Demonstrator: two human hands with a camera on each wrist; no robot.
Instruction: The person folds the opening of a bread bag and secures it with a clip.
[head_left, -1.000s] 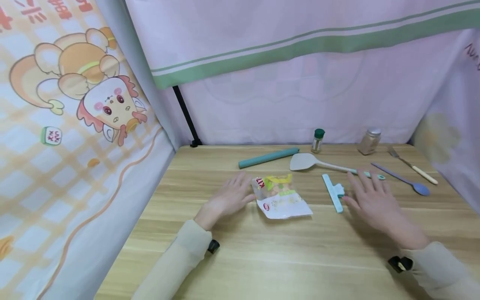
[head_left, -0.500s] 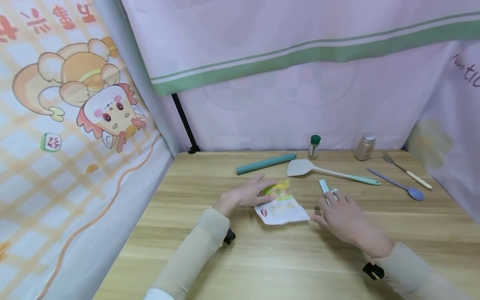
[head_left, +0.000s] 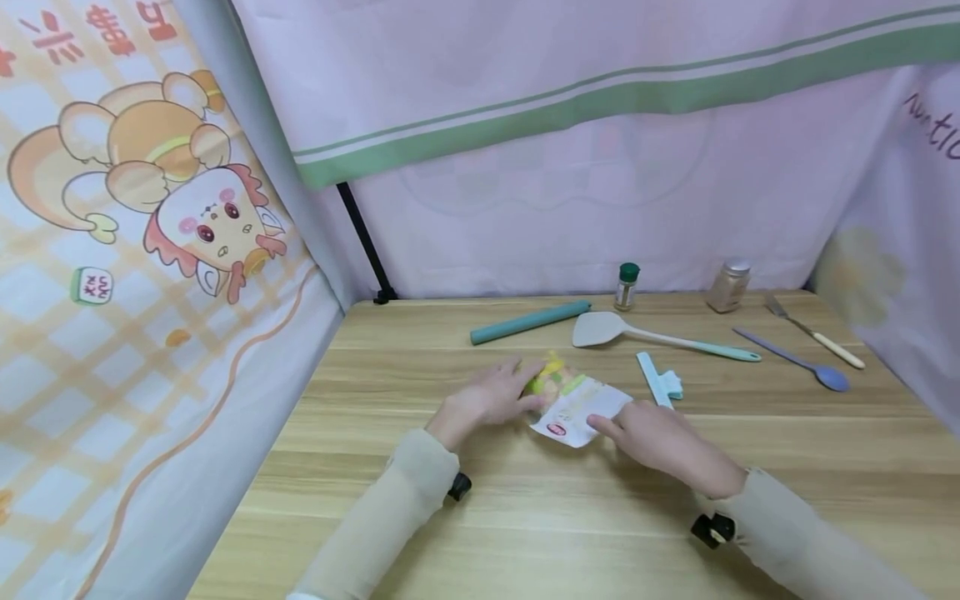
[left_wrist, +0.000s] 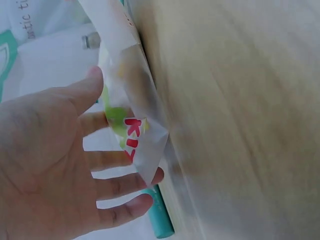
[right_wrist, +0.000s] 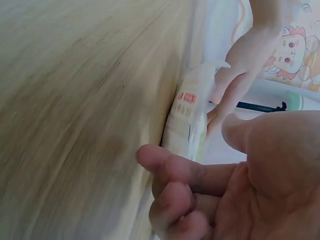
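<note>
A small snack bag [head_left: 577, 412], white at one end with a yellow and green printed end, lies across the middle of the wooden table, between both hands. My left hand [head_left: 491, 396] holds its printed end. In the left wrist view the thumb [left_wrist: 95, 82] meets one edge, while the fingers pass behind the bag. At the white end is my right hand [head_left: 656, 437], thumb over the face and fingers curled at the corner. The right wrist view has those curled fingers [right_wrist: 175, 195] overlapping the bag's end. A light-blue bag clip [head_left: 658, 383] lies just beyond the right hand.
Behind the bag are a teal rod [head_left: 531, 322] and a spatula [head_left: 600, 328]. A green-capped jar [head_left: 627, 287] and a silver-lidded jar [head_left: 729, 286] stand along the back edge. To the right lie a blue-purple spoon [head_left: 831, 378] and a fork [head_left: 813, 331]. Cloth hangs around the table.
Both hands have moved inward to the bag, the right one leftward past the clip. The bag has turned, its white end now swung toward the right hand.
</note>
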